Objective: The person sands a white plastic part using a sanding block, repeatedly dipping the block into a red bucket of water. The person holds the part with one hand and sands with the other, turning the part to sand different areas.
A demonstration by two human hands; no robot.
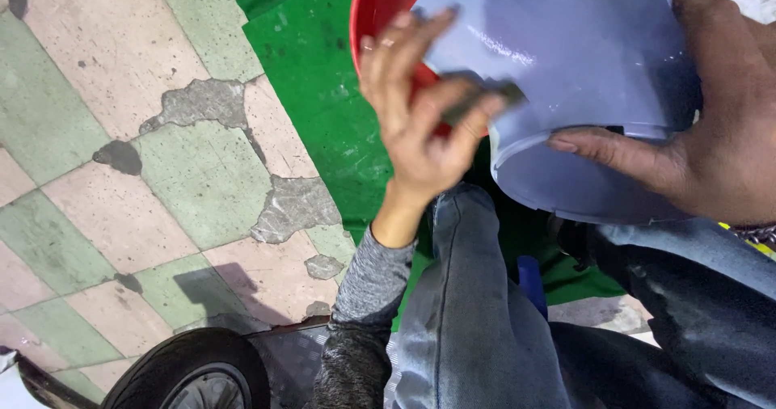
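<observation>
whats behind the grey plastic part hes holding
A red tub sits behind the grey plastic part, on a green sheet. Only its left rim shows; the part and the left hand cover the rest, so its contents cannot be seen. The right hand grips the part.

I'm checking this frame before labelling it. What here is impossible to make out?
- Small dark pad, head view: blurred by motion, pinched in the left hand.
- Pale blue plastic panel: top cut by the frame edge.
- Red plastic basin: mostly behind the panel.
- Right hand: cropped at the right edge.
</observation>
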